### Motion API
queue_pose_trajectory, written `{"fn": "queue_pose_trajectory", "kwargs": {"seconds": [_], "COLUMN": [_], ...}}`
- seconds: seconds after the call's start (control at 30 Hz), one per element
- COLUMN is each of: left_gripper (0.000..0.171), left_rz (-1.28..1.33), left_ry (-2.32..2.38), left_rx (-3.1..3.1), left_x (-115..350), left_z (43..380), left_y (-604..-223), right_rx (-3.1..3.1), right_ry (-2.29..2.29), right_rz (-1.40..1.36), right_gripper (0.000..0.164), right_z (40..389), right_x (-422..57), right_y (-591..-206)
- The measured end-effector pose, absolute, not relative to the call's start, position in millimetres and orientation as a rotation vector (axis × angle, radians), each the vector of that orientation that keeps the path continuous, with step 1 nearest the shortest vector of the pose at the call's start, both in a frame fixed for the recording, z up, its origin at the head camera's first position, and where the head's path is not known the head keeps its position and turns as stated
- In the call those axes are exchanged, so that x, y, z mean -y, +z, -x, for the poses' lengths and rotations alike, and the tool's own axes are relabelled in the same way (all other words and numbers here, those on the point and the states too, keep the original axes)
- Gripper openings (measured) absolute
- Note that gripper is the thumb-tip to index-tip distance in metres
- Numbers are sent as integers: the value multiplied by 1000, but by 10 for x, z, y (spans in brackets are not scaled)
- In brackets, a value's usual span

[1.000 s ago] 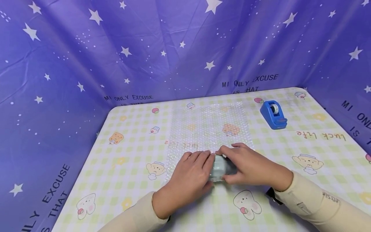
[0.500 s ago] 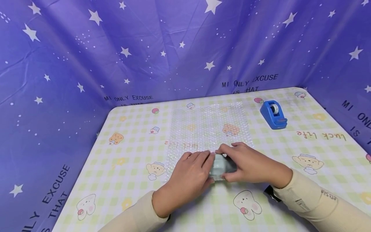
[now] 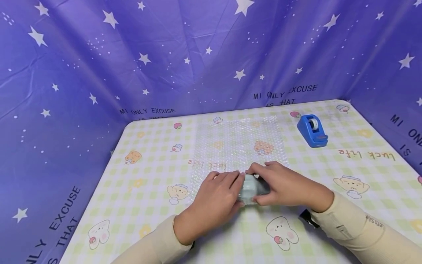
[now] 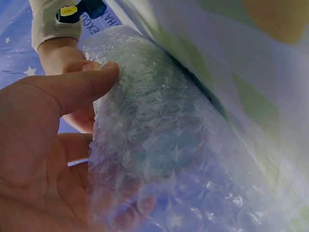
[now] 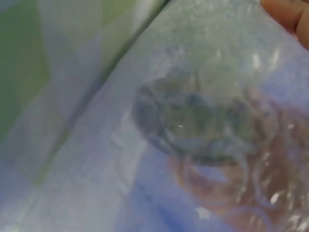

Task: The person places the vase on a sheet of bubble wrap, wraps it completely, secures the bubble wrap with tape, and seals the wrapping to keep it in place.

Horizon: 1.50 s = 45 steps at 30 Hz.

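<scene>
Near the front middle of the table in the head view lies a pale green, rounded object (image 3: 249, 187) rolled in bubble wrap (image 3: 235, 141). Its kind is blurred by the wrap; an oval, rim-like outline (image 5: 203, 125) shows through at the end in the right wrist view. My left hand (image 3: 215, 196) grips the roll's left end, thumb (image 4: 91, 84) on the near side and fingers behind. Around the right end, my right hand (image 3: 285, 185) holds on with thumb in front and fingers over the far side. The unrolled wrap lies flat beyond both hands.
A blue tape dispenser (image 3: 312, 131) with a tape roll stands at the back right, beyond the wrap's right edge. The table (image 3: 158, 165) wears a green-checked cloth with cartoon prints. A purple starry curtain (image 3: 184, 55) hangs behind and at the sides.
Both hands keep their hold on the roll. My right hand and the rolled part have shifted very slightly away from me; the flat wrap stays in place.
</scene>
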<state>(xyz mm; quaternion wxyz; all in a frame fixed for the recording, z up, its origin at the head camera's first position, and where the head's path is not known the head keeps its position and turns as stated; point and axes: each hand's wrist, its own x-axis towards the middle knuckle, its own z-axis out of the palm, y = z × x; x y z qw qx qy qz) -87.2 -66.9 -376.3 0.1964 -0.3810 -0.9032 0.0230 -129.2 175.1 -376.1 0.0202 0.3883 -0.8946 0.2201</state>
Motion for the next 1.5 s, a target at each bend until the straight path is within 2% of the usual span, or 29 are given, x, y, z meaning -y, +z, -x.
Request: {"fn": "queue_pose_trajectory", "kwargs": {"seconds": [1.03,1.5], "left_gripper": [69,68], "left_rz": [1129,1150], "left_ry": [17,20], "left_rx": [2607,2611], "left_x": [657,671], "left_z": [1005,1048], "left_y": [-3647,-3654], "right_rx": [2908,2908], "right_ry": [950,900], "right_rz": [-1265,-1307], "right_gripper": [47,43], "right_z": [1379,1385], "right_x": [-1771,-1779], "right_y": [-3693,-3664]}}
